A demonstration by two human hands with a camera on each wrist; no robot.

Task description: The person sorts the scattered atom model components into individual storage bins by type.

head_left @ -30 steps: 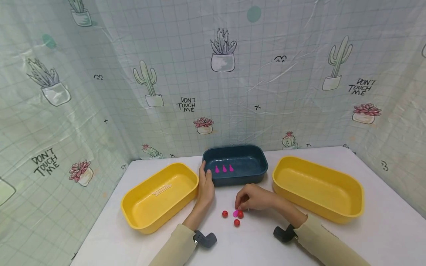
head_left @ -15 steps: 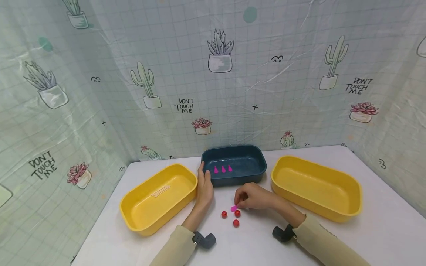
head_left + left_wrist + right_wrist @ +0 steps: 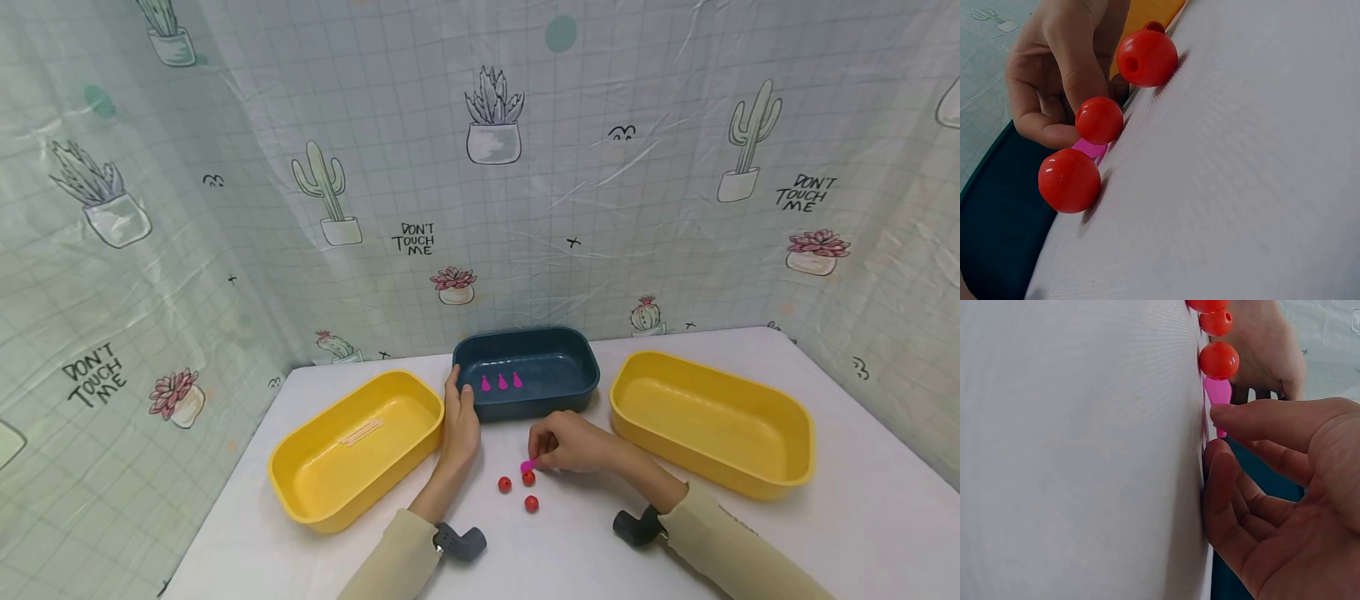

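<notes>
Nearest: tan sleeves (image 3: 393, 554) w/ dark wrist cams (image 3: 462, 543) over the white table (image 3: 555, 558). Then 3 red beads: near bead (image 3: 532, 503), left bead (image 3: 505, 484) a bit farther & left, far bead (image 3: 528, 479) just beyond.

Pink piece (image 3: 527, 467), small teardrop, is at that bead's far side, mid-table. Long axis runs approx L–R: wide end left & slightly near, narrow end right. R hand (image 3: 572, 442) is closer by far, pinching the narrow end btwn thumb & finger, low over table; can't tell if wide end touches the bead. L hand (image 3: 461, 421) is apart, off left & farther, fingers straight, resting on the blue tray's left end, thumb at near side.

Left yellow tray (image 3: 337, 475) has a few pale sticks (image 3: 362, 432); right yellow tray (image 3: 705, 425) is past the R forearm. Blue tray (image 3: 558, 379), straight far of pink piece, has 3 pink pcs (image 3: 502, 382) in a row, narrow ends far. Behind: cactus-print backdrop (image 3: 600, 292).
</notes>
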